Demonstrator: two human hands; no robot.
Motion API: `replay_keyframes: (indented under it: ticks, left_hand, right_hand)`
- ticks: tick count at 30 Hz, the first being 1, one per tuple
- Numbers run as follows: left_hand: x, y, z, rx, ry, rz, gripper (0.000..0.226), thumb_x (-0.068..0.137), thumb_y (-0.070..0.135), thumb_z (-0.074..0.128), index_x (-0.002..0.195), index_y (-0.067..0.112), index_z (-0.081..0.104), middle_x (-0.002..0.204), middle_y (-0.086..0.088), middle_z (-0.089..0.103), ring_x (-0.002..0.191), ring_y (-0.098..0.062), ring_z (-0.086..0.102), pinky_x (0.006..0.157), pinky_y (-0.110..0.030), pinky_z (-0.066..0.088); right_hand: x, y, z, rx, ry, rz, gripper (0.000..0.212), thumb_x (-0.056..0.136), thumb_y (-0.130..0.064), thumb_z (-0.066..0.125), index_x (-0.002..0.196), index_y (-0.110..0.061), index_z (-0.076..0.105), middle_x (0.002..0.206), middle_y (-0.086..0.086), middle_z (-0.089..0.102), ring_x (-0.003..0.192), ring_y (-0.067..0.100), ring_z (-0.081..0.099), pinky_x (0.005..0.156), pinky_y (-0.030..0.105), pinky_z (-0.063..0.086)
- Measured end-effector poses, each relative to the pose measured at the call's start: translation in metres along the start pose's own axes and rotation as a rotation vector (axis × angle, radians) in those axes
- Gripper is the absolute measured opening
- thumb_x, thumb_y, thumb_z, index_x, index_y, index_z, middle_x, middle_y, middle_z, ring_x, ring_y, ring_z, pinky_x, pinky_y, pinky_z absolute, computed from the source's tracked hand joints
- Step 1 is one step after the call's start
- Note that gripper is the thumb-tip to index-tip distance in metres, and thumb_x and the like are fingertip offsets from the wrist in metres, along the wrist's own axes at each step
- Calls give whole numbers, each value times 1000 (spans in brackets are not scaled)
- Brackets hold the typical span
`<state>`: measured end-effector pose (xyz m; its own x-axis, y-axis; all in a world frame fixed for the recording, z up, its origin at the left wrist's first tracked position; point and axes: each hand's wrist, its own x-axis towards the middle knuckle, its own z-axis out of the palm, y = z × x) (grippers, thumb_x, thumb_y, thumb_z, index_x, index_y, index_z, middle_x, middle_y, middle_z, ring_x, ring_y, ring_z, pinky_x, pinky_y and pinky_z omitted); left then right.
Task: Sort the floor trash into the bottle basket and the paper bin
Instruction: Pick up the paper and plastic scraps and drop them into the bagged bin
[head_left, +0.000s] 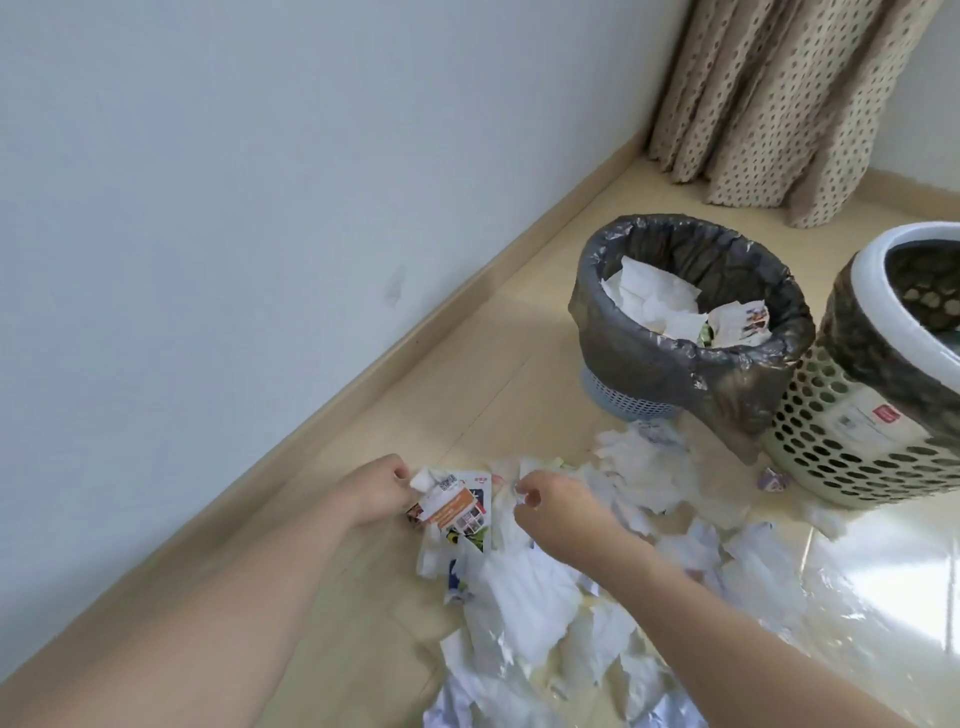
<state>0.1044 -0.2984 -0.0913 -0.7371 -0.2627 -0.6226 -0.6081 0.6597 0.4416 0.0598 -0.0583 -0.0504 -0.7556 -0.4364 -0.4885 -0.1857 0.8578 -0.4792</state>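
The left hand (376, 488) pinches a printed leaflet (457, 506) — orange and white, with a small white scrap at its top edge — low over the floor. The right hand (550, 501), fingers curled, pinches a small crumpled bit of paper just beside the leaflet. Both hands hover at the near edge of a spread of torn white paper (524, 587) that covers the tan floor (467, 364) between them and the bins. Beyond the litter stands the paper bin (691, 317), lined with a dark bag and already holding white sheets; touching it on the right is the perforated bottle basket (857, 431) with a white rim. A spotted curtain (779, 104) hangs behind — beside a pale wall (260, 182).
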Motion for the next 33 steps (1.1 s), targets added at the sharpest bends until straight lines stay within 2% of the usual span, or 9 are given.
replay_keyframes:
  ticks: [2, 4, 8, 10, 12, 17, 21, 27, 33]
  left_hand:
    - [7, -11, 9, -91, 7, 19, 24, 90, 33, 57, 108, 18, 55, 94, 1, 62, 79, -15, 54, 64, -29, 38]
    - [17, -20, 15, -199, 23, 34, 21, 92, 33, 57, 108, 19, 56, 99, 4, 62, 87, -14, 57, 71, -29, 42]
    - [30, -23, 21, -395, 29, 13, 15, 93, 26, 61, 95, 11, 62, 89, 3, 60, 80, -13, 53, 65, -22, 39]
    - [36, -23, 23, -353, 9, 3, 15, 89, 21, 64, 77, 15, 58, 73, 3, 52, 68, -14, 46, 60, -26, 34]
    - [39, -23, 23, -339, 2, -29, 18, 85, 15, 64, 70, 17, 53, 69, 1, 46, 66, -17, 40, 60, -27, 30]
    - [30, -14, 12, -413, -26, -90, 18, 61, 27, 50, 65, 15, 37, 69, -2, 36, 65, -21, 32, 56, -30, 22]
    - [25, -22, 7, -428, -40, -111, 18, 87, 13, 47, 71, 13, 39, 71, -4, 38, 62, -19, 32, 55, -29, 23]
    - [-4, -6, -7, -435, 39, -77, 10, 86, 12, 52, 88, 6, 60, 82, -7, 63, 68, -22, 56, 58, -26, 37]
    - [-53, 75, -26, -441, 59, 80, 8, 91, 15, 50, 90, 11, 57, 85, -6, 63, 71, -20, 54, 61, -28, 37]
  right_hand:
    - [13, -14, 20, 135, -4, 103, 32, 93, -26, 48, 120, -13, 57, 105, 2, 63, 72, 12, 54, 56, 22, 40]
    - [29, -29, 41, 204, -1, 146, 27, 91, -26, 48, 100, -4, 60, 80, 2, 58, 58, 15, 47, 50, 24, 33]
    - [52, -47, 67, 208, 48, 231, 20, 84, -24, 50, 69, -12, 44, 67, -1, 47, 60, 19, 43, 49, 22, 31]
    - [56, -51, 72, 108, 28, 220, 28, 90, -18, 47, 64, -18, 37, 72, -2, 43, 76, 17, 44, 55, 22, 33]
    - [60, -51, 78, 57, 37, 207, 29, 90, -10, 43, 64, -18, 34, 77, 1, 43, 87, 16, 41, 64, 25, 35]
    - [51, -49, 73, 340, 134, 249, 18, 83, -15, 44, 66, -11, 39, 71, 2, 42, 57, 16, 33, 50, 25, 28]
    - [23, -45, 45, 518, 178, 245, 30, 87, -23, 50, 96, 5, 56, 69, 5, 48, 56, 17, 36, 43, 22, 27]
    - [-21, -37, -20, 527, 309, 172, 19, 88, -24, 52, 95, -9, 62, 78, 10, 66, 54, 13, 41, 49, 26, 33]
    - [-58, -9, -98, 558, 492, 70, 9, 89, -23, 55, 87, -19, 63, 82, 0, 71, 72, 19, 65, 63, 34, 52]
